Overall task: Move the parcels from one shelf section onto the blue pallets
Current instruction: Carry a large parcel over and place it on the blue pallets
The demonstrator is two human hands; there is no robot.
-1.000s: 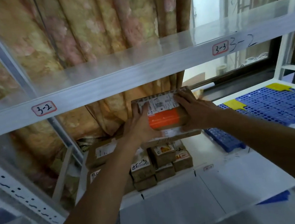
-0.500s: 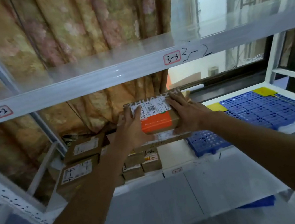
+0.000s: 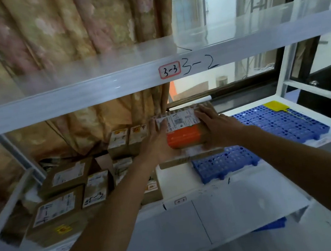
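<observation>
A cardboard parcel with an orange band and a white label (image 3: 182,130) is held between both hands. My left hand (image 3: 156,143) grips its left side and my right hand (image 3: 215,124) presses on its right side and top. A flat brown box (image 3: 190,157) lies right under the parcel; I cannot tell whether it is carried too. The parcel hovers above the shelf board, by the left end of the blue pallets (image 3: 225,163). Several more brown parcels (image 3: 69,177) sit in the shelf section to the left.
A second blue pallet (image 3: 283,121) with a yellow tag lies further right on the same white shelf (image 3: 235,202). The upper shelf beam (image 3: 112,86), labelled 3-3 and 3-2, runs just above the hands. A curtain and a window stand behind.
The view has swung to the right, so the shelf labels slid left. Both hands have carried the orange-banded parcel rightward, from above the stacked parcels toward the blue pallets.
</observation>
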